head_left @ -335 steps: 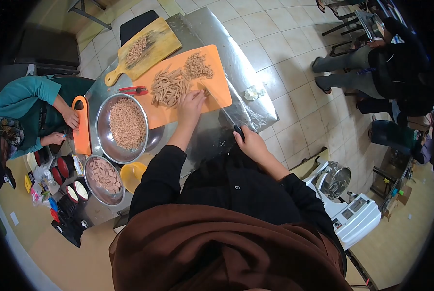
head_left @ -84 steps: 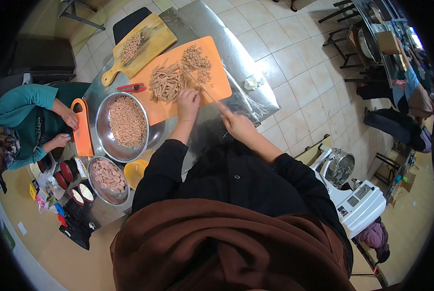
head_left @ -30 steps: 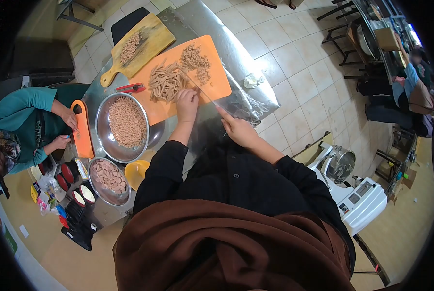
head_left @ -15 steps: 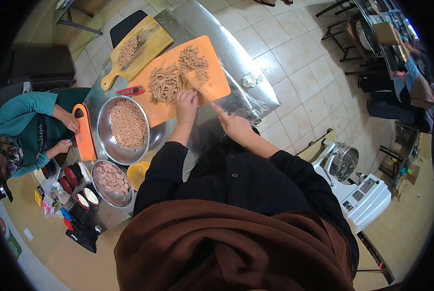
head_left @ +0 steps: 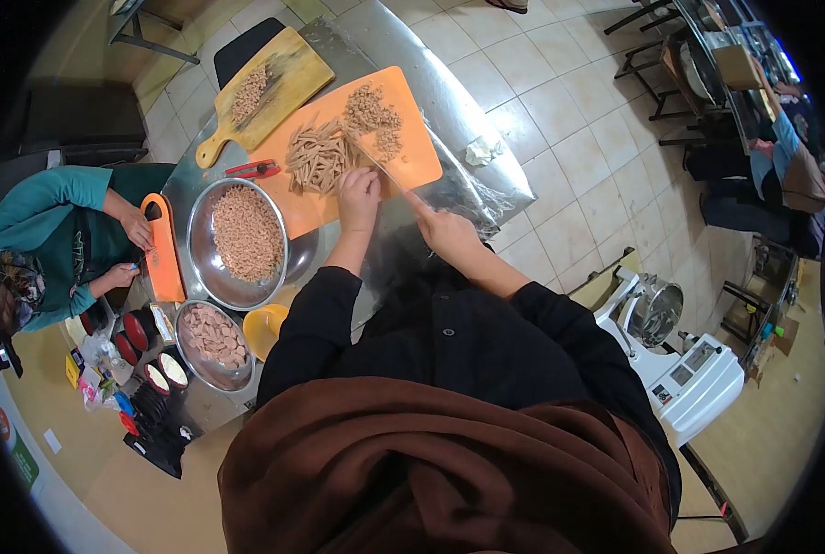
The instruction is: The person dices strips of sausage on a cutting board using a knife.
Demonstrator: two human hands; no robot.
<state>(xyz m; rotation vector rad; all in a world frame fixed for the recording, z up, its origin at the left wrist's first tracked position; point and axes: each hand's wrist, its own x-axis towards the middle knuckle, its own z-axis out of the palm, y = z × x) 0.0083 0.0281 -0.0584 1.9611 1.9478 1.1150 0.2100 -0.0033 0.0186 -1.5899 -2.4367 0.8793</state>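
Note:
My right hand (head_left: 448, 233) is wrapped round the handle of a kitchen knife (head_left: 389, 174). Its blade rests at the edge of a pile of brownish meat strips (head_left: 316, 157) on an orange cutting board (head_left: 417, 111). Curled fingers of my left hand (head_left: 359, 198) press on the near right end of the strips, close beside the blade; the fingertips are partly hidden. Beyond the knife lies a heap of small chopped pieces (head_left: 372, 118). A red-handled tool (head_left: 254, 169), perhaps a peeler, lies at the board's left edge.
A wooden board (head_left: 292, 69) with chopped meat lies behind. To the left stand a large steel bowl (head_left: 200, 222) of minced pieces, a bowl of meat chunks (head_left: 211, 337) and a yellow container (head_left: 265, 331). A co-worker (head_left: 57, 231) handles a smaller orange board (head_left: 163, 263). A mixer (head_left: 680, 369) stands right.
The whole view has shifted slightly. My hands and the knife stay in nearly the same place on the board, with the blade still by the strips.

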